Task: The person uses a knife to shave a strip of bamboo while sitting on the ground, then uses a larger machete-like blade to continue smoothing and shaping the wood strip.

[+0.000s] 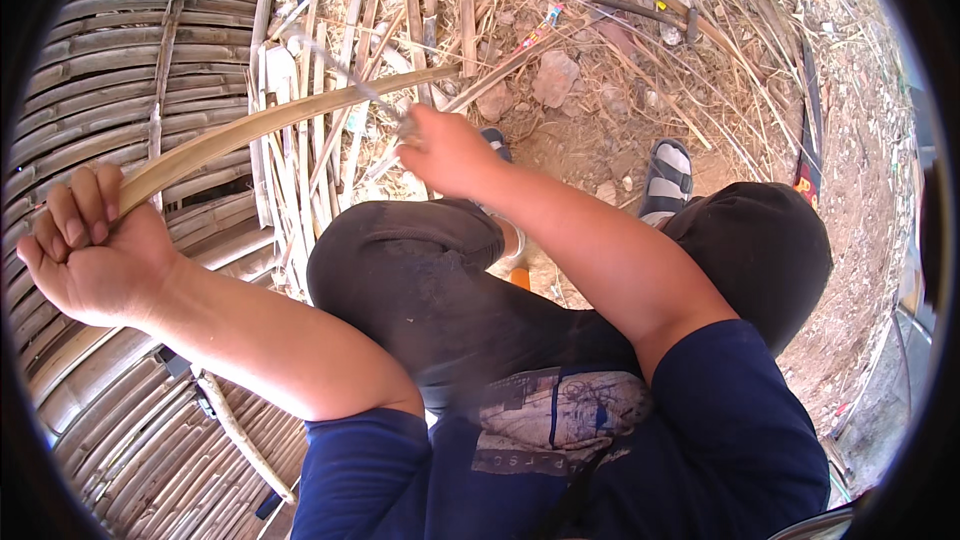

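Note:
A long, pale bamboo strip (pixel 255 123) bows upward from the left and its far end reaches over the littered ground. My left hand (pixel 110 255) is closed around its near end, palm turned up. In front of my bent knee, my right hand (pixel 440 148) grips a knife (pixel 350 72), whose handle is mostly hidden in the fist. The thin blade is smeared by motion and points up and to the left. It crosses the strip close to its far end; whether it touches the strip I cannot tell.
A slatted bamboo platform (pixel 100 70) fills the left side, with a pale stick (pixel 238 425) on it. Several loose bamboo strips (pixel 305 130) lie beside it. Stones (pixel 555 78) and a dark-handled tool (pixel 640 10) are farther off. My sandaled foot (pixel 668 175) rests on the dirt.

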The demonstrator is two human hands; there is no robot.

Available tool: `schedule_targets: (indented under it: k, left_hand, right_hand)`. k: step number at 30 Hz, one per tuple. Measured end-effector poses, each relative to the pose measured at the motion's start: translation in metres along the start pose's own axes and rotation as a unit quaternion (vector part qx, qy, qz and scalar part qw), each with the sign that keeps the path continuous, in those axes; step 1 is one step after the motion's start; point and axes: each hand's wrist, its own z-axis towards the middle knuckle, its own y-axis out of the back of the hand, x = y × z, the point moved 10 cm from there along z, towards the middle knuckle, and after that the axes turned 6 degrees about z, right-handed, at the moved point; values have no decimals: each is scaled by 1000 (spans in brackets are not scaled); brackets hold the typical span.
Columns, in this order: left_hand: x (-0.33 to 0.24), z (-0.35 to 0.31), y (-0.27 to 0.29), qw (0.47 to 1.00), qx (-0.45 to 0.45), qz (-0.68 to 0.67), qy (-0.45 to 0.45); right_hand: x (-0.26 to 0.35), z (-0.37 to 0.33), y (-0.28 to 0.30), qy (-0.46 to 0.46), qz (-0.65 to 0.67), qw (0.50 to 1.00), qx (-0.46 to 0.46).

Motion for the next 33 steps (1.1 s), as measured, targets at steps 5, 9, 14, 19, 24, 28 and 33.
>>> schedule_targets:
  k: [5, 9, 14, 19, 24, 28, 33]
  left_hand:
    - [-1, 6, 21, 1000, 18, -5, 2]
    - [-2, 3, 25, 995, -78, 51, -34]
    - [-5, -7, 24, 987, -121, 91, -51]
    - [-2, -6, 26, 988, -136, 56, -50]
    - [-7, -13, 30, 965, -218, 127, -66]
    - [-6, -19, 37, 938, -301, 159, -65]
    - [-7, -18, 33, 943, -285, 154, -73]
  right_hand:
    - [62, -3, -21, 104, -30, 992, 61]
    - [-81, -2, -11, -76, -64, 994, -46]
    - [-67, -3, 23, -123, -152, 981, 15]
    - [10, 4, -12, 26, -63, 997, 33]
    - [3, -3, -22, 71, -86, 993, 46]
    - [-141, -22, 10, -180, -115, 975, -56]
    - [-80, -8, 16, -120, -92, 988, -23]
